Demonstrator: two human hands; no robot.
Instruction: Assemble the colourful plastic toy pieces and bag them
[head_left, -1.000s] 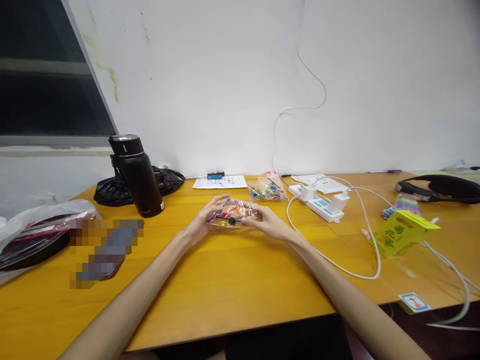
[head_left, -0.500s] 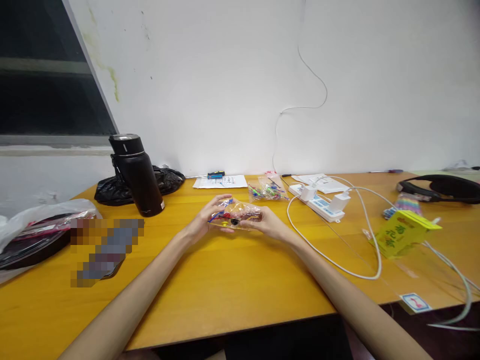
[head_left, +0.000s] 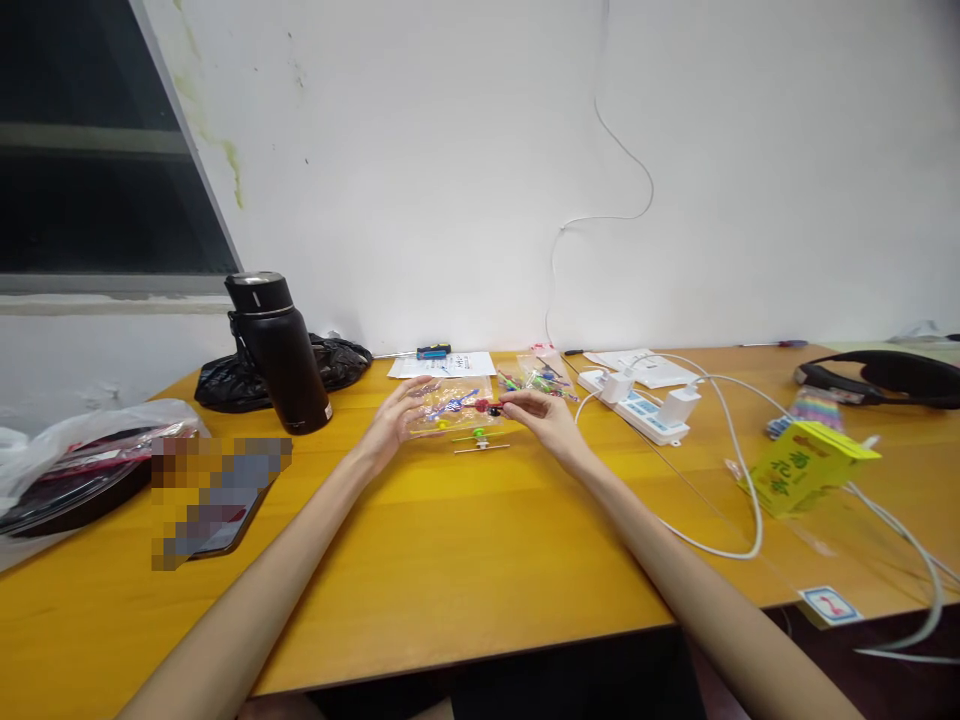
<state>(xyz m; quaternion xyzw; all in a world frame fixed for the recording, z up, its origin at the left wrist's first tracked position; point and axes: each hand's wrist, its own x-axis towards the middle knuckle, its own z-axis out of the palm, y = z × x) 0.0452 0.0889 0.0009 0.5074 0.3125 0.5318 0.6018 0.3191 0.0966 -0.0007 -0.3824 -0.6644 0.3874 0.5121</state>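
Left hand (head_left: 388, 425) holding left edge of clear bag (head_left: 466, 388) of coloured parts, mid-frame, right hand (head_left: 551, 424) narrowed, fingertips pinching small black part (head_left: 495, 411) by bag's right edge, thin-rodded pieces (head_left: 481, 441) just below, on desk (head_left: 457, 570), black bottle (head_left: 281, 365) centre-left.

Both arms were bare as far up as you could see, reaching forward and angling in toward each other. Left forearm (head_left: 277, 580) ran up from the bottom left, right forearm (head_left: 660, 560) from the bottom right, wrists pretty much straight. Left grip (head_left: 386, 430) was kinda loosely curved, fingers pointing forward and inward; couldn't really make out the thumb. Right grip (head_left: 551, 425) was more of a pinch, fingertips drawn close together and pointing left. Bit of a gap between the two.
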